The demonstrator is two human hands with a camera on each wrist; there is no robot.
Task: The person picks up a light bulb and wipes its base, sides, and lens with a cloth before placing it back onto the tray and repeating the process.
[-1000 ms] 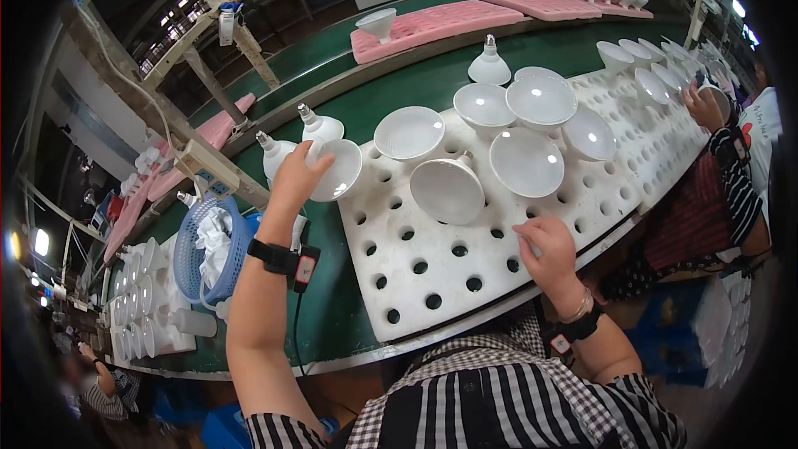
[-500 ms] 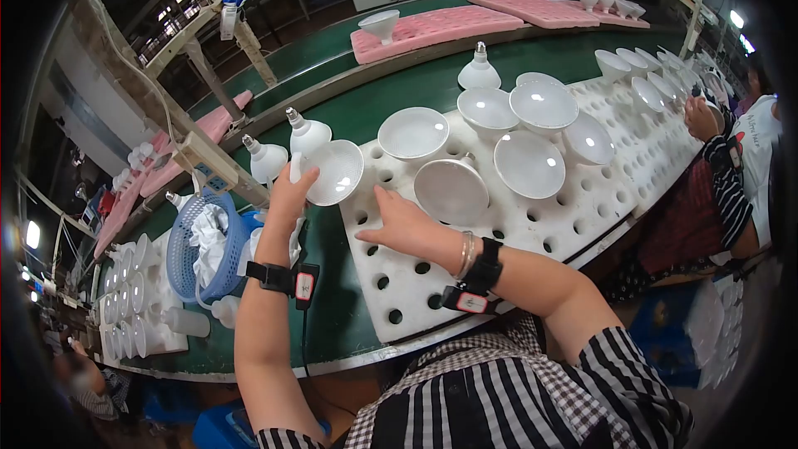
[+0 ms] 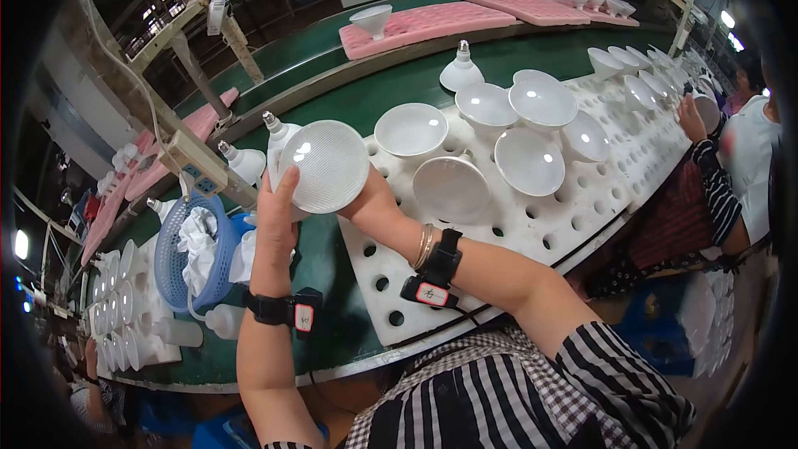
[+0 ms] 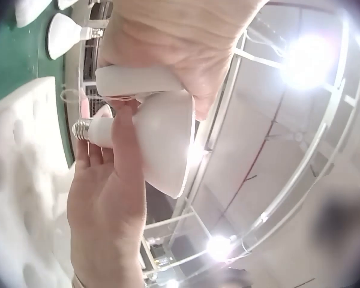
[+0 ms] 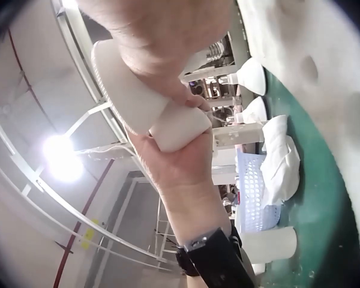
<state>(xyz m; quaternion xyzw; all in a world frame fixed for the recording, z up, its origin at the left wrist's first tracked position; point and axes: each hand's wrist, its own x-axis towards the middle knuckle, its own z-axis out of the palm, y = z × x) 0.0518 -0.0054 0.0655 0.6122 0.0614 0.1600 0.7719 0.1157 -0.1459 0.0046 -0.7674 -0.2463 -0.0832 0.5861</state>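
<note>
A white reflector bulb is held face up between both hands in the head view. The right hand reaches behind it; in the left wrist view this hand grips the bulb's neck, the metal screw base pointing left. At the bulb's left edge is the left hand, thumb by the rim. A smooth white rounded piece lies in this left hand against the bulb in the right wrist view; its material is unclear.
Several bulbs stand on a white perforated board. Two bulbs stand behind the hands. At left are a blue basket with white cloth, and white bottles. Pink trays lie behind; another person is at right.
The right hand has come from the board to the bulb and grips it. The bulb is lifted and its face turned upward. The left hand has moved slightly left and down with it.
</note>
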